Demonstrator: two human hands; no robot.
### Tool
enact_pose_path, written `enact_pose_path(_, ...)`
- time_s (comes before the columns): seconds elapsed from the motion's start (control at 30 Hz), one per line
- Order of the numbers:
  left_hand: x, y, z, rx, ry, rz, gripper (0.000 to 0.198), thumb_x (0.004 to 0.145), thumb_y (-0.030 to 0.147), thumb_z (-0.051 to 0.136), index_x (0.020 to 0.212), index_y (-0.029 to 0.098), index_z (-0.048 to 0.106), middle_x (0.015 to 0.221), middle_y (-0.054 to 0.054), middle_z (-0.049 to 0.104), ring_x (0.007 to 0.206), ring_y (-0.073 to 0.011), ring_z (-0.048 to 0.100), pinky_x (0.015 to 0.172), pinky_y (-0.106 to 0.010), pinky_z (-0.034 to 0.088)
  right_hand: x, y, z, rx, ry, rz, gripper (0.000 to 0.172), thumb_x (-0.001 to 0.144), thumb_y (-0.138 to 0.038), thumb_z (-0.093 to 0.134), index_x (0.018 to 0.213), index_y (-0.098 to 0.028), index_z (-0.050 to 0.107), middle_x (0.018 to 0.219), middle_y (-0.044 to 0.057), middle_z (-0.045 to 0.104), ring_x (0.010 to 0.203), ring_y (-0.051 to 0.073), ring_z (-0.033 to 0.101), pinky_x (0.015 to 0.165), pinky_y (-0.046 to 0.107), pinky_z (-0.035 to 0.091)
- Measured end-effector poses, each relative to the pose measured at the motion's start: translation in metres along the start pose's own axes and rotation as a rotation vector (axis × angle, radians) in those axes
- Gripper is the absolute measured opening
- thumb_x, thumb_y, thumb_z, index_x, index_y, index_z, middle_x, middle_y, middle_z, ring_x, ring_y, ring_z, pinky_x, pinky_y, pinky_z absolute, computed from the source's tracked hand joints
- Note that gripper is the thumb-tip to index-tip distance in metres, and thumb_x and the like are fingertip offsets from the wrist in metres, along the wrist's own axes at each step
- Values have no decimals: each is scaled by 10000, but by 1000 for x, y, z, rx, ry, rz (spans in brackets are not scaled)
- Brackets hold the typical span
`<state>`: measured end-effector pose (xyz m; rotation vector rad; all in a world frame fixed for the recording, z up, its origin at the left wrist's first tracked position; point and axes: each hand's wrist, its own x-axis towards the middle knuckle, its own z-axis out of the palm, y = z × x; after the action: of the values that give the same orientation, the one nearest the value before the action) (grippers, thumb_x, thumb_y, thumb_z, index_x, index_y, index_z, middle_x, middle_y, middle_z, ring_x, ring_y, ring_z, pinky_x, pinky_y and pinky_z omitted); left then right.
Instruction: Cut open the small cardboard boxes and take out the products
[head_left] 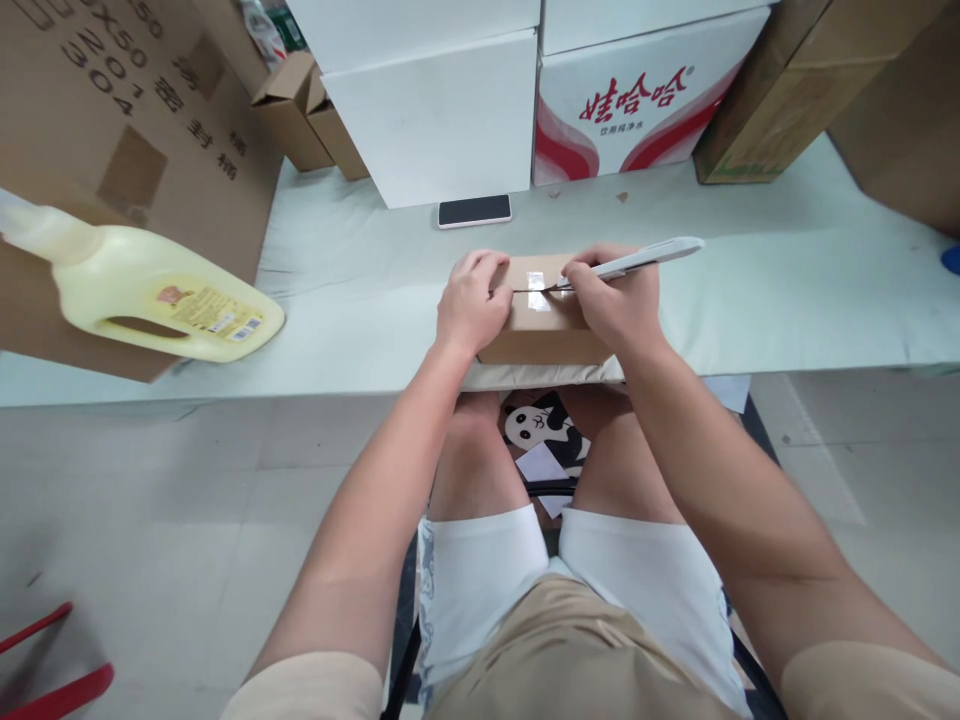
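A small brown cardboard box point(544, 346) lies near the front edge of the cloth-covered table. Clear tape point(537, 301) crosses the seam on its top. My left hand point(471, 308) grips the box's left end, fingers curled over the top. In my right hand point(621, 300), a utility knife with a white handle point(651, 254) is held like a pen. Its blade tip touches the tape at the seam, and the handle points up to the right. My right hand rests against the box's right side.
Behind the box lies a phone point(474, 211). White cartons point(442, 120) and a red-printed carton point(637, 110) stand at the back. To the left are a yellow bottle point(150, 290) and a large cardboard box point(217, 210); a tall brown box point(772, 110) stands at right.
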<state>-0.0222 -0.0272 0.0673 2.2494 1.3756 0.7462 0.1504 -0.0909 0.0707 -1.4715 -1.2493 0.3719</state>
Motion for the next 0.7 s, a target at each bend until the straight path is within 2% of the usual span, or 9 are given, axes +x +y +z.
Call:
enact_pose_path(0.17,0,-1,1,-5,-6,6,395,876,164,477,1189,300,676,1371,-52,653,1333,-287,558,1203,-477,444,-1,0,-3,38,13,8,169,813,-234,614,644,-224,617,595,-15,572,623,154,552,643,313,495)
enact_pose_path(0.3,0,-3,1,20,13,14,428,893,169,491,1273,287,646,1476,-73,578,1435,-290,477,1247,-461,388,-1,1,-6,104,-7,18,180,831,-259,623,656,-218,619,595,-14,573,606,149,560,613,307,483)
enact_pose_path(0.5,0,-8,4,28,22,9,468,939,188,473,1380,307,575,1548,-89,507,1509,-291,399,1263,-479,350,2,8,-9,243,67,90,211,855,-347,641,678,-232,637,603,-2,595,534,147,558,518,300,466)
enact_pose_path(0.7,1,-11,6,30,35,3,456,946,178,451,1356,324,589,1495,-77,524,1452,-248,466,1227,-414,411,-1,1,-13,169,-106,4,187,868,-359,696,744,-219,690,714,10,696,695,172,664,686,325,548)
